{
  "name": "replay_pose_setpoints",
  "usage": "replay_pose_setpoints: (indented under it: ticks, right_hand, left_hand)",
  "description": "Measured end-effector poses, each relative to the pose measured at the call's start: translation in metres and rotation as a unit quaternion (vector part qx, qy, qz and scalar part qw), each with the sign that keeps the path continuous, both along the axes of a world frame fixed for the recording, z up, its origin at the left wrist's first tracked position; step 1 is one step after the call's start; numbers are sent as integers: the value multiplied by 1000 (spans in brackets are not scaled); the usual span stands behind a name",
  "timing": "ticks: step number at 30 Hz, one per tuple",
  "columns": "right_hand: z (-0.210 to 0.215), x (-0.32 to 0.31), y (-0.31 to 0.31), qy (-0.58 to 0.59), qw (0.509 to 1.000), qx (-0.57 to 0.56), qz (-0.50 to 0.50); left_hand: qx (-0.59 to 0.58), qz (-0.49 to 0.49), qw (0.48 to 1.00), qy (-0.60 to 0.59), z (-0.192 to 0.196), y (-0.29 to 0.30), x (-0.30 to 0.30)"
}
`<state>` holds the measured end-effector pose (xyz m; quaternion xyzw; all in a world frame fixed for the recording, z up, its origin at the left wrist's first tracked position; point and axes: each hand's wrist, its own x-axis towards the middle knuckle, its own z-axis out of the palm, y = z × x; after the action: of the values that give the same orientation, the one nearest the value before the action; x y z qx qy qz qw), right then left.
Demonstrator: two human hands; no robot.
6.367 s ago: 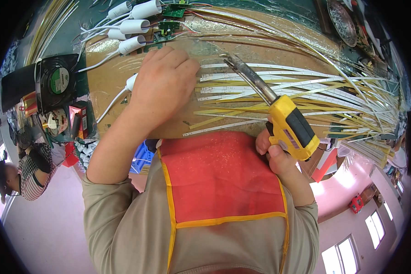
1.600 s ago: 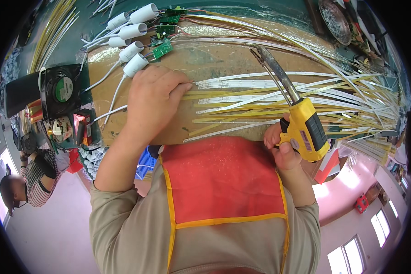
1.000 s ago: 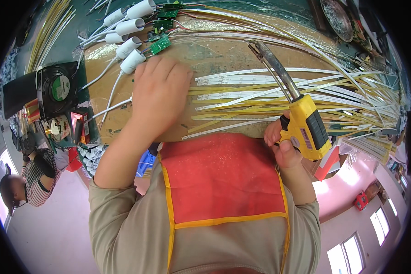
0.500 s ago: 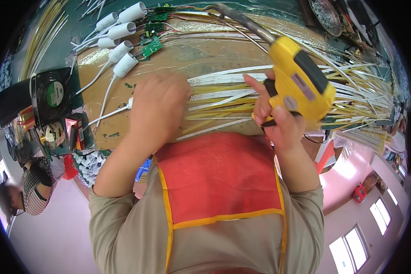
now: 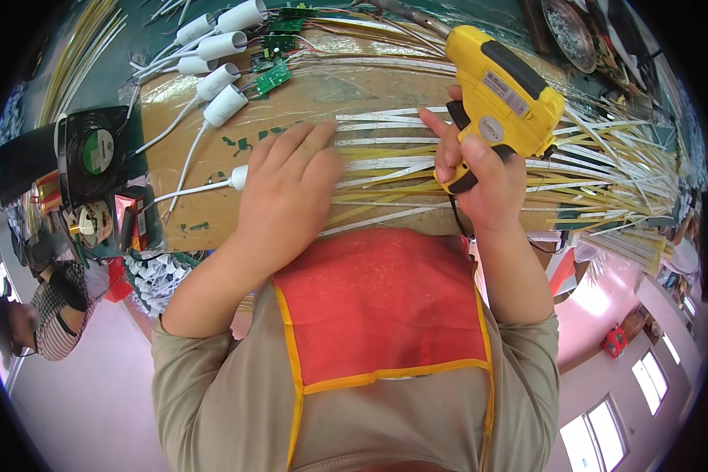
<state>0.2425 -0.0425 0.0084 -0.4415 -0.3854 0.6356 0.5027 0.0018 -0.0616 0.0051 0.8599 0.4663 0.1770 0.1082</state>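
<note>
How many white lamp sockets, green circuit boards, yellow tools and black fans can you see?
white lamp sockets: 6
green circuit boards: 3
yellow tool: 1, held in the right hand
black fan: 1
Total: 11

A round green label (image 5: 97, 151) sits on the black fan's hub, well left of the left hand (image 5: 285, 197). Grey oblong and round stickers (image 5: 495, 88) mark the yellow tool in the right hand (image 5: 484, 177).

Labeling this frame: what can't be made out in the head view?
- Yellow soldering gun: tip lost near the top edge.
- Strips under the left hand: covered by the palm.
- Gun's grip: wrapped by the right hand.
- Green circuit boards: parts too small.
</note>
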Motion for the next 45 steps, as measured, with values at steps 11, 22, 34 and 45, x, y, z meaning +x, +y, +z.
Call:
replay_pose_setpoints:
  ticks: [11, 22, 34, 45]
  right_hand:
    - [-4, 12, -21, 6, 999, 23, 34]
    - [5, 5, -40, 29, 998, 12, 52]
    - [-5, 28, -87, 10, 988, -90, 129]
    - [-18, 43, -114, -70, 975, -138, 161]
  left_hand:
    - [3, 41, 999, -17, -2, 2, 0]
    - [-35, 98, 994, -26, 6, 16, -2]
    - [-86, 109, 990, -36, 10, 22, -2]
    - [-68, 127, 989, -37, 5, 21, 1]
